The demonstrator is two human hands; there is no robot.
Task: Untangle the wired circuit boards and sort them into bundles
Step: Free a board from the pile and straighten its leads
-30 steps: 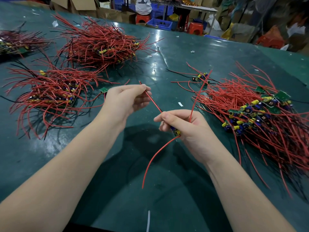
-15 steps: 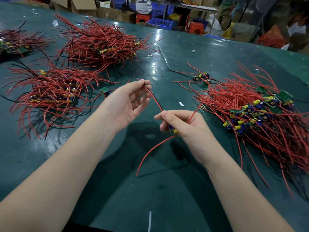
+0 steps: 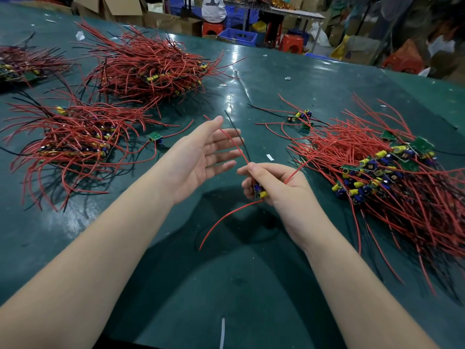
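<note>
My right hand (image 3: 276, 187) grips a small circuit board (image 3: 259, 192) with yellow and blue parts; red wires and one black wire stick out above and below the fist. My left hand (image 3: 201, 157) is spread flat, palm up, just left of those upper wires, fingers apart and holding nothing. A large tangled pile of red-wired boards (image 3: 382, 172) lies to the right. Sorted bundles lie at the left (image 3: 73, 139), back centre (image 3: 151, 69) and far left (image 3: 22, 64). One single board (image 3: 154, 137) rests beside the left bundle.
The green table (image 3: 226, 285) holds a couple of loose boards (image 3: 300, 116) near the pile's far edge and small white scraps (image 3: 270, 157). Beyond the table's far edge stand cardboard boxes, a blue crate (image 3: 237, 36), red stools and a seated person.
My left hand let go of the red wire it was pinching and opened flat, palm up. A black wire now stands free above my right fist. The right hand kept its hold.
</note>
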